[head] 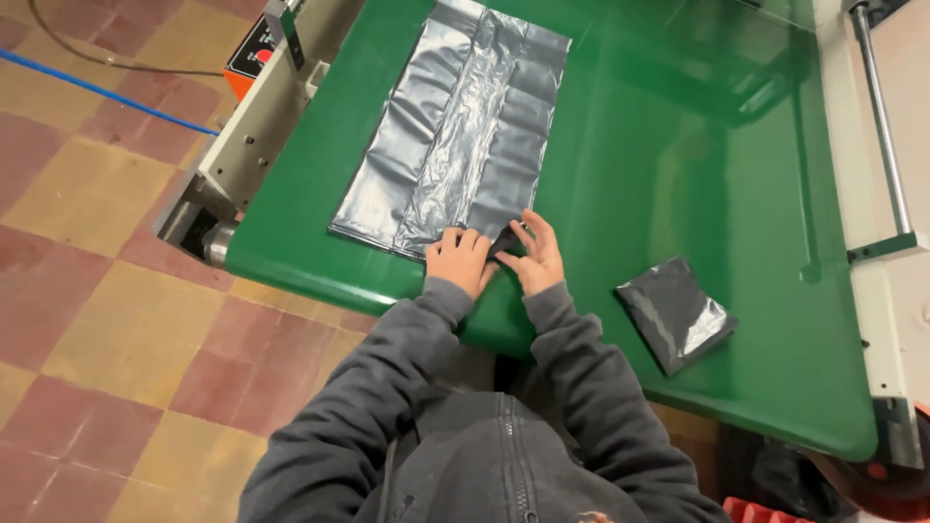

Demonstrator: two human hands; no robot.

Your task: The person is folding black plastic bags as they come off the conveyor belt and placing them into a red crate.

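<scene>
A long grey plastic bag lies flat on the green conveyor belt, folded lengthwise into a narrow strip. My left hand presses down on its near edge with the fingers curled. Close beside it, my right hand pinches the bag's near corner, fingers spread over the plastic. To the right lies a small folded grey bag, apart from both hands. Grey sleeves cover both forearms.
The belt's machine frame runs along the left side with an orange control box. A metal rail borders the right. Tiled floor lies to the left, crossed by a blue cable.
</scene>
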